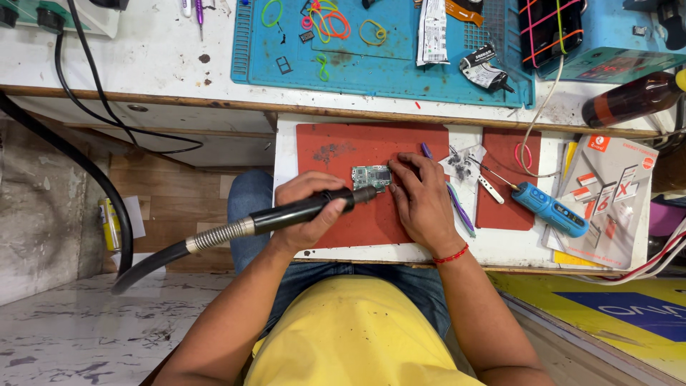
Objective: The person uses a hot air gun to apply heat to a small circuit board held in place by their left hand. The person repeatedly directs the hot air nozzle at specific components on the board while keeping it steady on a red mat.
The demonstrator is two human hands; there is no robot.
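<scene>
Seen from above, the left hand is wrapped firmly around the black handle of a hot air tool, whose metal nozzle points right and ends touching or just over the lower edge of a small green circuit board. A ribbed collar and thick black hose trail from the handle down past the left knee. The right hand lies flat on the red mat, its fingertips pressing the right edge of the board to hold it still; it grips nothing else. The board sits near the middle of the mat, on a small white tray over the person's lap. The risks, as a judgement: the fingers sit very close to the nozzle, so a burn seems likely if heat drifts right; heat held too long on one spot could scorch the board or shift tiny parts; the hose's weight could tug the nozzle off its aim. Just right of the hand lie purple tweezers, then a blue screwdriver and a scrap of paper holding small screws, which a nudge of the wrist could scatter. Above is a blue work mat with coloured rubber bands
</scene>
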